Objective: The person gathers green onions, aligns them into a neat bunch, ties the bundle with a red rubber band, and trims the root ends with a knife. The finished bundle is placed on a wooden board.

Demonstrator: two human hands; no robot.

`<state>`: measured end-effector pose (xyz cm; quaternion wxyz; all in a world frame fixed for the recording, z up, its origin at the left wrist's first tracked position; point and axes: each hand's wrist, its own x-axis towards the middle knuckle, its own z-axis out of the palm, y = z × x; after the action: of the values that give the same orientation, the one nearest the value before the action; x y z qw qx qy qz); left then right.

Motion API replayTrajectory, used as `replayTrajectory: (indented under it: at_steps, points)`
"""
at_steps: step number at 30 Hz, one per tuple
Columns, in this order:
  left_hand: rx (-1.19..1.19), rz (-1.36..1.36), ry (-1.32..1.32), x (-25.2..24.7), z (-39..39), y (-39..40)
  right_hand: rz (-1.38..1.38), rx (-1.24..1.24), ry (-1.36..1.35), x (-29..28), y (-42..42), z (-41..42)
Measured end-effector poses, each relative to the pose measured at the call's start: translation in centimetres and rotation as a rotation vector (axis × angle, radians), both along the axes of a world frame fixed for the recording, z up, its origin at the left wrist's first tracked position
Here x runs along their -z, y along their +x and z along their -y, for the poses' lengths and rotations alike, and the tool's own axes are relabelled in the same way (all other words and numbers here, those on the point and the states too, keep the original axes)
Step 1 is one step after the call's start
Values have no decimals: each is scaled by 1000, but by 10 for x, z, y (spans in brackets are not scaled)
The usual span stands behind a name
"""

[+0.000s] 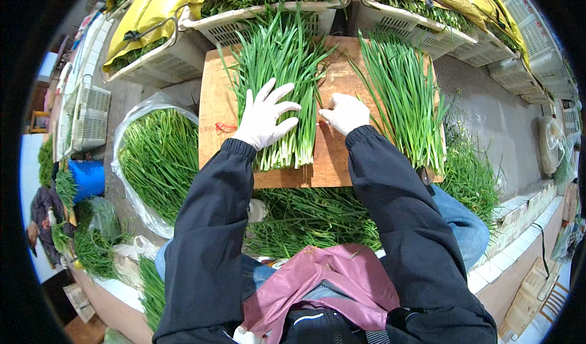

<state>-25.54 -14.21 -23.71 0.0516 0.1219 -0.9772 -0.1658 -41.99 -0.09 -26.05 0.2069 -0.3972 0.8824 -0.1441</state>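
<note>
A bundle of Chinese chives [293, 147] lies on a wooden board [334, 161], white stem ends towards me. My left hand [268, 115], in a white glove, rests on its left side with fingers spread. Parts of a red tie [224, 127] show on both sides of this bundle; its middle is hidden there. Also gloved, my right hand [346, 112] is just right of the bundle with fingers curled, close to the tie's right end. Whether it pinches the tie is unclear. A second spread of chives [407, 106] covers the board's right side.
White plastic crates [270, 21] of greens under yellow covers [160, 5] line the far side. A plastic-lined container of chives [158, 161] stands left. Loose greens [316, 216] lie below the board and at right [471, 174]. A dark, pointed object [425, 177] sits by the board's lower right edge.
</note>
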Motion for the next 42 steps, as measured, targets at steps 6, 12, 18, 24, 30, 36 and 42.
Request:
replayTrajectory:
  at_steps: [6, 12, 18, 24, 30, 36, 42]
  points:
    - [-7, 3, -2, 0, 0, 4, -271, 376, -394, -6, -58, 21]
    - [-25, -2, 7, -1, -2, 4, -319, -362, -173, 1, -30, -34]
    - [-4, -6, 3, -2, -2, 2, -389, -423, -259, 26, -15, -47]
    - [-4, -92, -27, -1, -2, 3, 716, -150, -522, -9, -2, -40]
    - [-65, -102, 15, 0, -1, 4, 1101, -52, -671, -14, 40, 5]
    - [-379, -1049, 734, -25, 8, 33, 1026, -50, -660, -3, 40, 1]
    - [-1236, -499, 985, 49, 46, 114, 1070, 57, -690, -8, 44, 5]
